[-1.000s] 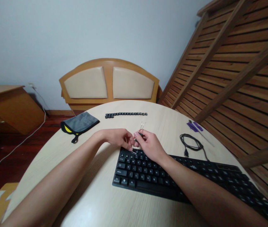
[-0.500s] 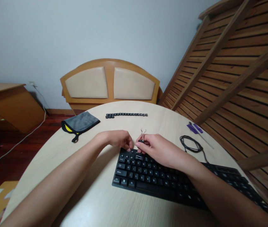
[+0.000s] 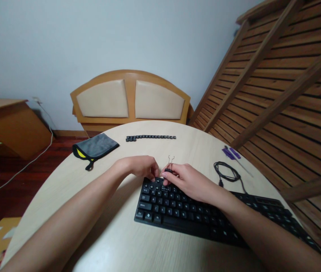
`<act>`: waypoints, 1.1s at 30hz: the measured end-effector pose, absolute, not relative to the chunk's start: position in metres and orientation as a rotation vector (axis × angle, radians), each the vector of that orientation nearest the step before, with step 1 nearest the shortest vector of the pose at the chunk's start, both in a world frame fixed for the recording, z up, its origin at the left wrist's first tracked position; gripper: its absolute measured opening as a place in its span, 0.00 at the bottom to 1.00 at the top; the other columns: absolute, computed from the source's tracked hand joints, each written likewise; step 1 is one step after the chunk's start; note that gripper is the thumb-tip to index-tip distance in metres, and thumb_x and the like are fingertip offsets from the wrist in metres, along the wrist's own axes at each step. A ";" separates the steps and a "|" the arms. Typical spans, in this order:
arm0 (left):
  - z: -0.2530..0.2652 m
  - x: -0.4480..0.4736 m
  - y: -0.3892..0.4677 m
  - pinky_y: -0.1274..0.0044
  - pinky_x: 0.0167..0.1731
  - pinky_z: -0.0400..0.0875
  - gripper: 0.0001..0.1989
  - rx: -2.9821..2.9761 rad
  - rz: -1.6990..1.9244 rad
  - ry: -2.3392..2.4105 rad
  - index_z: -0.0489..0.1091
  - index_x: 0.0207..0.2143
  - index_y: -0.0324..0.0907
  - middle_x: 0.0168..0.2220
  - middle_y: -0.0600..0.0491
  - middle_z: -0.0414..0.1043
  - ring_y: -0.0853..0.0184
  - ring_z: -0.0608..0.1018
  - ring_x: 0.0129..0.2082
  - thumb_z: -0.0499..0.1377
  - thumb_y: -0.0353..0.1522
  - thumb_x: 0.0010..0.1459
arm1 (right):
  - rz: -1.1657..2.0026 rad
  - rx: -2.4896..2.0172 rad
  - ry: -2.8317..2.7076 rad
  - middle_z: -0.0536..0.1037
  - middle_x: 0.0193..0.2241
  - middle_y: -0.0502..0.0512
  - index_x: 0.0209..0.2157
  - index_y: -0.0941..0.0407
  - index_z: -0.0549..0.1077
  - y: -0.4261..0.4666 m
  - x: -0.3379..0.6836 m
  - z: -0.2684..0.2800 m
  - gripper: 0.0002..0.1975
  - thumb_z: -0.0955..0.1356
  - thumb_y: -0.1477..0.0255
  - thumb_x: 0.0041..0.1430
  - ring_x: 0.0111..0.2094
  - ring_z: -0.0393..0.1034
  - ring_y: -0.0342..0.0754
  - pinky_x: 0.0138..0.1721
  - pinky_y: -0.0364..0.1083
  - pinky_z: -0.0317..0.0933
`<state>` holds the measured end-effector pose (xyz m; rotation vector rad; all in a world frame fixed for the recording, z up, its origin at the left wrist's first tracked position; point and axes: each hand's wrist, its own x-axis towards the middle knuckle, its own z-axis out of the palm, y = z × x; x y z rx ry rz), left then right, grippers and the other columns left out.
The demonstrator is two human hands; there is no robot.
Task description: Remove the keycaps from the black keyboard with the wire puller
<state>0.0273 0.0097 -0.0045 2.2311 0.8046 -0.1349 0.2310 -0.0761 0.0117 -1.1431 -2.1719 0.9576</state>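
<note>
A black keyboard (image 3: 177,223) lies at an angle on the round table. My left hand (image 3: 146,167) is at its far left corner, fingers curled at the edge and thumb down by the top keys. My right hand (image 3: 184,175) is closed around a keycap puller (image 3: 168,170), a black grip with thin wire prongs rising above my fingers. The puller's lower wire end is down at the upper-left number keys. Whether it is hooked on a key cannot be made out. Beyond my hands, a row of removed keycaps (image 3: 151,136) runs across the table, with a short second row at its left.
A folded grey cloth (image 3: 99,145) with a yellow lining lies on the left. On the right are the coiled keyboard cable (image 3: 226,172) and a purple brush-like tool (image 3: 231,153). A padded wooden headboard (image 3: 130,98) stands behind the table (image 3: 106,241).
My right hand has tilted the keycap puller a little more upright, so more of its upper wires show. My left hand keeps its place at the keyboard corner. The view has shifted slightly.
</note>
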 end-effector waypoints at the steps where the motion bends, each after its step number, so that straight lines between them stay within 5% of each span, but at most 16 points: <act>1: -0.005 0.027 0.010 0.81 0.28 0.62 0.06 2.227 -0.130 0.796 0.78 0.32 0.39 0.25 0.57 0.75 0.70 0.72 0.27 0.63 0.25 0.49 | 0.972 -1.140 -2.129 0.80 0.29 0.51 0.33 0.54 0.75 -0.077 0.231 0.007 0.13 0.63 0.64 0.66 0.32 0.74 0.47 0.37 0.45 0.62; 8: -0.008 0.025 0.012 0.80 0.32 0.65 0.07 2.175 -0.115 0.769 0.79 0.32 0.39 0.27 0.57 0.77 0.70 0.73 0.28 0.62 0.25 0.51 | 1.153 -1.107 -1.706 0.77 0.27 0.51 0.36 0.56 0.71 -0.074 0.227 -0.029 0.15 0.62 0.59 0.66 0.30 0.73 0.45 0.34 0.44 0.66; 33: -0.008 0.025 0.011 0.79 0.31 0.63 0.07 2.183 -0.175 0.828 0.75 0.36 0.37 0.29 0.54 0.75 0.70 0.72 0.29 0.63 0.29 0.52 | 1.137 -1.091 -1.710 0.77 0.29 0.52 0.39 0.56 0.74 -0.078 0.231 -0.034 0.15 0.63 0.60 0.65 0.32 0.74 0.44 0.37 0.44 0.67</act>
